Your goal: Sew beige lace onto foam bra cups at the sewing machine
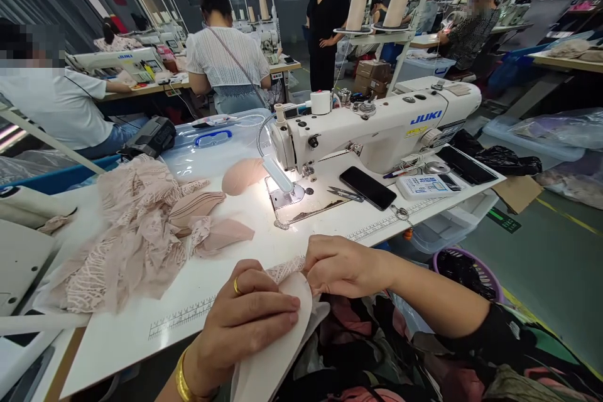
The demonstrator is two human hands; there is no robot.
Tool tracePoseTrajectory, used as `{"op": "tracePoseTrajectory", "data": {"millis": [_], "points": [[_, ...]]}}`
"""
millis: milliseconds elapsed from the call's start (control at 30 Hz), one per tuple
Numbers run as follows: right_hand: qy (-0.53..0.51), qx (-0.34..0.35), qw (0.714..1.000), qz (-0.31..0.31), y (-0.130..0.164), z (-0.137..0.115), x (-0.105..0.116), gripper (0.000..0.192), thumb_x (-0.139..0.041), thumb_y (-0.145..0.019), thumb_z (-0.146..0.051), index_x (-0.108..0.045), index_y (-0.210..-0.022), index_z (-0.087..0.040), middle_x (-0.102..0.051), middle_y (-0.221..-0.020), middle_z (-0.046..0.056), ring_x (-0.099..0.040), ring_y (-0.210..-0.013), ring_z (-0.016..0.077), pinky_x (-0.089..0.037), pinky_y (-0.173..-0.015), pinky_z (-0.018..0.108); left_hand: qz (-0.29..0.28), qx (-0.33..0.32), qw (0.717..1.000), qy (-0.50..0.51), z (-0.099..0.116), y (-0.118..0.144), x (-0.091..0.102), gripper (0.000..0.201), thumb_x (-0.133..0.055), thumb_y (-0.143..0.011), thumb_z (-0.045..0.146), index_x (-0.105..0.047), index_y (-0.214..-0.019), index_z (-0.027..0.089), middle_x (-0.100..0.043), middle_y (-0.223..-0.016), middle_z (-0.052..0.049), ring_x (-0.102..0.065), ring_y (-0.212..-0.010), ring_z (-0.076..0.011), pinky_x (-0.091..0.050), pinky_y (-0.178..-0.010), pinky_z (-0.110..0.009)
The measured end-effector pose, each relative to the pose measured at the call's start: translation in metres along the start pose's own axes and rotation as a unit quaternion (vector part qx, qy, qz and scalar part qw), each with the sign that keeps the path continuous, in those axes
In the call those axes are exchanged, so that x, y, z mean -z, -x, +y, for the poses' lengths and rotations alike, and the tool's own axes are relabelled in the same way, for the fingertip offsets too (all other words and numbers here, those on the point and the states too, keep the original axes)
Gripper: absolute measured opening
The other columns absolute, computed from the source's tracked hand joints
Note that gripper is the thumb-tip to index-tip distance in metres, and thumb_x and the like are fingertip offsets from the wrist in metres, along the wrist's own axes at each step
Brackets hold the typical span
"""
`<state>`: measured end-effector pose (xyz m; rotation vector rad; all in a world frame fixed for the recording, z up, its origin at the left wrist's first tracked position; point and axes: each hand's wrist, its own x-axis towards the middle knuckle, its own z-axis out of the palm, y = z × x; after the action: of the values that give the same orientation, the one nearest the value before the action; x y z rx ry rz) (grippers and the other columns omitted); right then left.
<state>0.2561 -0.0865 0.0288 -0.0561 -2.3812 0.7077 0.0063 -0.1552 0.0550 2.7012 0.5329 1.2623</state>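
Close to my lap, over the table's front edge, my left hand [257, 311] is closed on a pale bra cup [271, 358], fingers lying across its smooth face. Lace trim [286, 269] runs along the cup's upper side. My right hand [336, 266] pinches the edge of the lace at the cup's far corner; its fingertips are partly hidden. Beyond the hands stands a white sewing machine [377, 129], its lamp lit over the needle plate [287, 196]. One beige cup [244, 176] lies left of the needle. A stack of beige cups [196, 208] rests beside a heap of pink lace pieces [127, 232].
Thread snips [346, 195], a black phone [367, 187], a white box [421, 187] and a key ring [402, 213] lie right of the needle. A purple basket [466, 273] stands on the floor at right. Several people are at or near other machines behind.
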Motion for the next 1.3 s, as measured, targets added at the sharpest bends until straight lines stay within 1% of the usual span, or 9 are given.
{"op": "tracePoseTrajectory", "data": {"millis": [200,300,433,533,700,833,933,1100,1300], "points": [[0.0,-0.018,1.0,-0.007,0.004,0.0,-0.001,0.013,-0.054,-0.106,-0.027,-0.063,-0.1,-0.019,-0.062,-0.091,0.006,-0.055,-0.087,0.0163,-0.048,-0.082,0.029,-0.005,0.009,1.0,0.005,0.0,0.001,-0.001,0.016,-0.061,-0.1,0.013,-0.074,-0.107,0.02,-0.082,-0.095,-0.006,-0.07,-0.083,-0.0195,-0.057,-0.077,-0.04],[0.011,-0.009,1.0,-0.018,0.001,-0.002,-0.004,0.019,-0.049,-0.107,-0.026,-0.064,-0.095,-0.02,-0.063,-0.092,0.006,-0.054,-0.086,0.0164,-0.048,-0.082,0.029,-0.002,-0.002,1.0,-0.002,-0.002,0.001,-0.004,0.014,-0.063,-0.099,0.014,-0.074,-0.105,0.021,-0.083,-0.093,-0.004,-0.07,-0.08,-0.0187,-0.056,-0.076,-0.039],[0.007,0.006,1.0,0.02,-0.001,0.0,-0.007,0.028,-0.045,-0.108,-0.027,-0.063,-0.088,-0.019,-0.063,-0.088,0.006,-0.054,-0.085,0.0167,-0.049,-0.078,0.029,0.005,-0.001,1.0,-0.006,-0.002,0.001,-0.005,0.014,-0.062,-0.099,0.012,-0.074,-0.102,0.019,-0.083,-0.092,-0.004,-0.069,-0.08,-0.0175,-0.056,-0.076,-0.038],[-0.017,0.018,0.999,0.048,0.0,0.003,-0.007,0.027,-0.047,-0.108,-0.028,-0.064,-0.088,-0.019,-0.063,-0.087,0.007,-0.055,-0.084,0.0168,-0.049,-0.077,0.029,-0.003,-0.006,1.0,-0.005,-0.001,0.002,-0.004,0.016,-0.06,-0.1,0.01,-0.075,-0.099,0.016,-0.082,-0.093,-0.006,-0.068,-0.082,-0.0173,-0.055,-0.078,-0.039],[-0.041,-0.001,0.997,0.07,0.004,0.003,-0.006,0.022,-0.051,-0.107,-0.029,-0.063,-0.091,-0.019,-0.061,-0.084,0.005,-0.057,-0.08,0.0158,-0.049,-0.074,0.028,-0.006,-0.003,1.0,-0.009,-0.001,0.003,-0.003,0.014,-0.062,-0.099,0.011,-0.074,-0.1,0.017,-0.082,-0.094,-0.005,-0.069,-0.081,-0.0181,-0.054,-0.078,-0.039],[-0.03,0.0,0.998,0.047,0.005,-0.001,-0.008,0.013,-0.053,-0.106,-0.025,-0.062,-0.097,-0.019,-0.062,-0.087,0.006,-0.056,-0.083,0.0162,-0.049,-0.076,0.027,-0.01,-0.008,1.0,-0.011,-0.002,0.003,-0.004,0.013,-0.062,-0.099,0.011,-0.074,-0.1,0.017,-0.082,-0.094,-0.005,-0.069,-0.081,-0.0178,-0.054,-0.078,-0.038],[-0.005,0.001,0.999,0.033,0.005,-0.002,-0.012,0.014,-0.053,-0.104,-0.021,-0.063,-0.094,-0.02,-0.061,-0.089,0.005,-0.055,-0.084,0.0161,-0.049,-0.077,0.027,-0.007,-0.007,1.0,-0.016,-0.002,0.002,-0.006,0.015,-0.061,-0.101,0.012,-0.074,-0.098,0.018,-0.082,-0.093,-0.004,-0.068,-0.081,-0.0171,-0.054,-0.078,-0.038],[-0.021,0.002,0.997,0.071,0.007,0.003,-0.017,0.017,-0.053,-0.105,-0.022,-0.063,-0.091,-0.018,-0.061,-0.087,0.006,-0.055,-0.083,0.0165,-0.049,-0.077,0.028,0.0,-0.005,1.0,-0.003,-0.001,0.003,-0.008,0.016,-0.06,-0.1,0.008,-0.075,-0.097,0.014,-0.082,-0.095,-0.005,-0.067,-0.083,-0.0165,-0.053,-0.08,-0.039],[-0.062,0.001,0.991,0.117,0.01,0.003,-0.014,0.02,-0.055,-0.106,-0.027,-0.064,-0.09,-0.018,-0.061,-0.084,0.005,-0.056,-0.08,0.0152,-0.049,-0.073,0.026,0.005,-0.006,1.0,0.0,-0.002,0.004,-0.007,0.014,-0.061,-0.1,0.008,-0.074,-0.098,0.013,-0.082,-0.096,-0.006,-0.066,-0.085,-0.0175,-0.054,-0.079,-0.039]]}}
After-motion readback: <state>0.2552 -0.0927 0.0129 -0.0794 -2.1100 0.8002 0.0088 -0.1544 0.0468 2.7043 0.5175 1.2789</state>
